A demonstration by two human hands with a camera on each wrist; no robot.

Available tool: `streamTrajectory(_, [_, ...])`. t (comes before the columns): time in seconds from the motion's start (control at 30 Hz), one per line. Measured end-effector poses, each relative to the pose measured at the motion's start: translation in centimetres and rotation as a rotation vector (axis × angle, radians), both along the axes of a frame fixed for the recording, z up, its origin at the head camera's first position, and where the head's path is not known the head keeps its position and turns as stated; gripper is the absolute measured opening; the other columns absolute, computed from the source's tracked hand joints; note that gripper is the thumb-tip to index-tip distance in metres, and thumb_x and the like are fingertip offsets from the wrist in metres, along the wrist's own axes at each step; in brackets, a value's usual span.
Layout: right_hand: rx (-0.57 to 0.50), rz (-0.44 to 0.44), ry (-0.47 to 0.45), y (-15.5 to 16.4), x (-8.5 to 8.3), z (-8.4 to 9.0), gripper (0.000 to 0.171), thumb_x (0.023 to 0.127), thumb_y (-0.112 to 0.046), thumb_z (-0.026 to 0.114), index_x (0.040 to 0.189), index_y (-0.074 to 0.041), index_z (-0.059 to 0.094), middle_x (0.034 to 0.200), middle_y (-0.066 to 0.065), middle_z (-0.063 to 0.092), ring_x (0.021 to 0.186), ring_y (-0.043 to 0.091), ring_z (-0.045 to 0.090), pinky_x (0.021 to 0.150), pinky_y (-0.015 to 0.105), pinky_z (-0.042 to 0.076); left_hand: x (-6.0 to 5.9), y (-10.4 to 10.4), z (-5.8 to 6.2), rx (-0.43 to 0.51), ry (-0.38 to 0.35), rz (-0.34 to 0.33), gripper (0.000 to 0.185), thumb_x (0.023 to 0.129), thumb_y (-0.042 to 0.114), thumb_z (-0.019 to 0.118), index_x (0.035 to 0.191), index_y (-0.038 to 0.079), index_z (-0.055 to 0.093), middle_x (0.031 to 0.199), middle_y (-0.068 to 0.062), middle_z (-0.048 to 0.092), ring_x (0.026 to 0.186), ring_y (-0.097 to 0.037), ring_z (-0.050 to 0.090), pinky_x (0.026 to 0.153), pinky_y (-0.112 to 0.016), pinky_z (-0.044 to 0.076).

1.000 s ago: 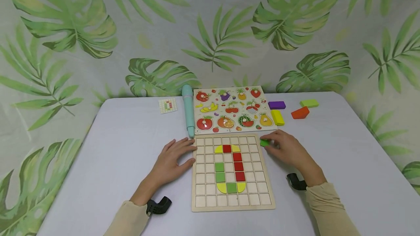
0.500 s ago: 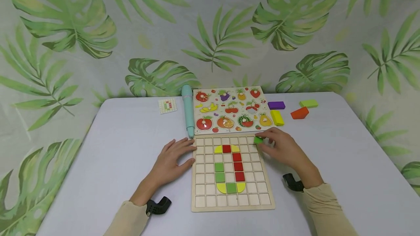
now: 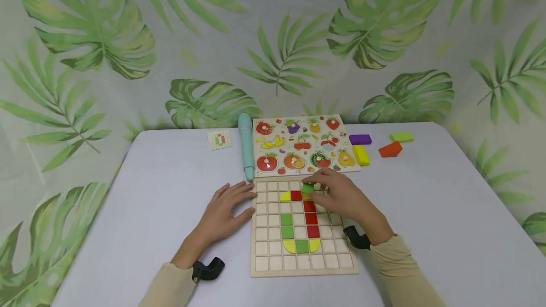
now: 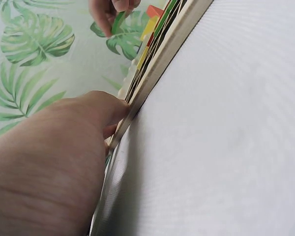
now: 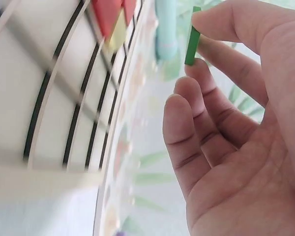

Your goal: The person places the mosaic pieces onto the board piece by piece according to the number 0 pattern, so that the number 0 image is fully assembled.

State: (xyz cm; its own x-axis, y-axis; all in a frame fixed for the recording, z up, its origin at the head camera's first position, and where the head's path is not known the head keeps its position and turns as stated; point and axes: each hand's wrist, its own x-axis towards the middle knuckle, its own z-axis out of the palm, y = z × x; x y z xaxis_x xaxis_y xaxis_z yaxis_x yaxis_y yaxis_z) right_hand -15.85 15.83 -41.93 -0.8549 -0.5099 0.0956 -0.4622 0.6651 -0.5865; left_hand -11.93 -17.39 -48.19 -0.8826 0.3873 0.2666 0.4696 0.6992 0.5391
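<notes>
Between thumb and fingers my right hand [image 3: 341,193] pinches a thin green square tile [image 3: 307,188], raised over the upper part of the wooden grid board [image 3: 264,264]. The right wrist view shows the green tile [image 5: 192,37] edge-on at the fingertips. Set in the board is a ring of red tiles [image 3: 311,218], green tiles [image 3: 286,220] and yellow rounded tiles [image 3: 289,246], with bare cells on its upper left side. My left hand [image 3: 223,212] lies with fingers extended, its fingertips touching the board's left edge; the left wrist view has its thumb [image 4: 113,105] against that edge.
Behind the board lies a fruit puzzle [image 3: 279,153], with a teal pen [image 3: 246,146] along its left side. A small pattern card [image 3: 219,139] is farther left. Purple [image 3: 360,139], yellow [image 3: 361,155], orange [image 3: 390,149] and lime [image 3: 402,137] blocks lie at the right.
My right hand has carried the green tile leftward from beside the board's upper right edge to above the ring's upper right corner. The left hand stays at the board's edge.
</notes>
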Motion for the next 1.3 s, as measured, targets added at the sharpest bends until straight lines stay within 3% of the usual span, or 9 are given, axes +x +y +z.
streamTrajectory(0.37, [0.076,0.109,0.015,-3.5,1.1,-0.7,0.026,0.093,-0.023,0.078,0.118,-0.02,0.074,0.109,-0.007,0.066,0.094,0.014,0.058,0.082,0.031,0.054,0.4,0.0,0.3,-0.003,0.018,0.006,0.04,0.095,0.031,0.074,0.133,0.017,0.07,0.15,0.0,0.058,0.147,-0.025,0.045,0.124,-0.057,0.026])
streamTrajectory(0.63, [0.104,0.16,0.065,-4.2,1.6,-1.6,0.017,0.092,-0.028,0.079,0.108,-0.022,0.079,0.109,-0.009,0.068,0.094,0.009,0.06,0.083,0.03,0.055,0.5,0.0,0.4,-0.004,0.02,-0.001,0.04,0.096,0.031,0.073,0.133,0.016,0.07,0.151,-0.001,0.058,0.147,-0.026,0.045,0.124,-0.058,0.026])
streamTrajectory(0.9, [0.107,0.17,0.06,-4.3,1.7,-1.9,0.015,0.093,-0.028,0.079,0.107,-0.023,0.08,0.108,-0.01,0.068,0.089,0.006,0.057,0.078,0.027,0.054,0.8,0.1,0.0,0.002,0.015,0.008,0.042,0.096,0.032,0.073,0.134,0.017,0.069,0.151,-0.001,0.058,0.148,-0.026,0.045,0.124,-0.057,0.027])
streamTrajectory(1.3, [0.109,0.168,0.053,-4.0,2.1,-1.4,0.015,0.095,-0.024,0.076,0.109,-0.022,0.081,0.109,-0.009,0.069,0.098,0.01,0.061,0.087,0.032,0.057,0.7,0.5,0.1,0.002,0.016,0.0,0.04,0.096,0.031,0.073,0.133,0.016,0.069,0.151,-0.002,0.058,0.148,-0.026,0.045,0.125,-0.057,0.026])
